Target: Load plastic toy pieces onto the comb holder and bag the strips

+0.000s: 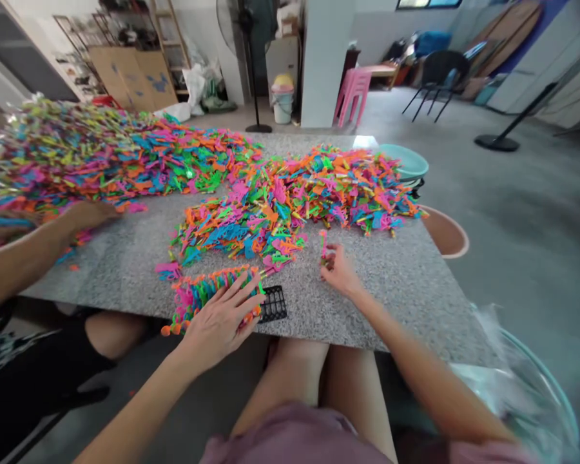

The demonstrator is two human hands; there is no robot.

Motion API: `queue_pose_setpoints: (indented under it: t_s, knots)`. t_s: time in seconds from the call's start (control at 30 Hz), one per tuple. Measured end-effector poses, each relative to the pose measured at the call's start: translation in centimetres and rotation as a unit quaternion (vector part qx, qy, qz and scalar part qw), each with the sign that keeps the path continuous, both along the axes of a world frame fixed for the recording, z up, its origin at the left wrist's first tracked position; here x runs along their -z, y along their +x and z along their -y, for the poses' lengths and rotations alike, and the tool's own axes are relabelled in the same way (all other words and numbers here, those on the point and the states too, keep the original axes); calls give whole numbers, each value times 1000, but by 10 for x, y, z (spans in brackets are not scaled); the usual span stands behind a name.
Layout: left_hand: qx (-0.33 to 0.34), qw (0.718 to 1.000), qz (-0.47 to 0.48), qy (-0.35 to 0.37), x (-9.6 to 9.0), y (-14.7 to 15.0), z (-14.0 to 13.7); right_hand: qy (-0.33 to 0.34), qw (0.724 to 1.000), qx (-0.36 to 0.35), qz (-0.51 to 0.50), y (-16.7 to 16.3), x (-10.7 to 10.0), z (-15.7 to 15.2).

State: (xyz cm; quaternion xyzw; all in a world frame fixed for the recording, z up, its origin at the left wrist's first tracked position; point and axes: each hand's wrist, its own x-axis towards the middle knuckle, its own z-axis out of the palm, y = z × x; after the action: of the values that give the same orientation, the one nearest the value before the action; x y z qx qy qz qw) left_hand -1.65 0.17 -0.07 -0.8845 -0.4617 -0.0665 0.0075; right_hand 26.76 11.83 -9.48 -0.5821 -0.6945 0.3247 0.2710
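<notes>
Plastic pieces (193, 293) in orange, blue, green and pink stand packed in rows along the near edge of a speckled worktop (377, 283), directly beneath a seated worker's left hand (226, 309). That hand lies open, palm down, its fingers stretched across the right end of the rows. Bare cells of a black grid tray (273, 303) show just to its right, close to the same edge. Farther right and well apart from the rows, the right hand (338, 269) pinches a slim pink piece (323, 241) between thumb and fingers, one end of it pointing toward the far edge.

Just beyond both hands, a heap of loose pieces (338, 187) in the same bright colors spreads to the worktop's right edge. At left, a co-worker's hand (91, 214) is at the near fringe of a second, larger heap (125, 154); whether it grips anything cannot be told. That heap stretches back toward the far left corner. Beside the right edge, near the far right corner, sits a blue-green basin (401, 161). Across the floor, past the far edge, stand pink stools (355, 90), a black chair (444, 67) and a pedestal fan (255, 71).
</notes>
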Motion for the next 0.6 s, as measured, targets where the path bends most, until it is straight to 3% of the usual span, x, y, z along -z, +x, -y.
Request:
queue_pose_setpoints:
  t_s: [0.07,0.13,0.17,0.23,0.37,0.5,0.6]
  knots:
    - [-4,1000,-4,-4,-1,1,0,-57,975,-30,-214,-25,11,40]
    - [-6,1000,-8,-8,-2,2,0,-93,944,-54,-313,-54,19,75]
    - [-8,1000,-10,-9,-3,3,0,-93,941,-52,-321,-67,21,87]
    - [-11,1000,-13,-11,-3,4,0,-72,953,-32,-292,-87,21,102]
    - [-15,1000,-17,-9,-4,6,1,-20,982,-13,-186,-103,11,104]
    - [-19,1000,-13,-8,-3,7,1,20,999,-41,-30,-108,1,105]
    - [-22,1000,-8,-8,-3,7,1,20,997,-71,23,-111,-4,107]
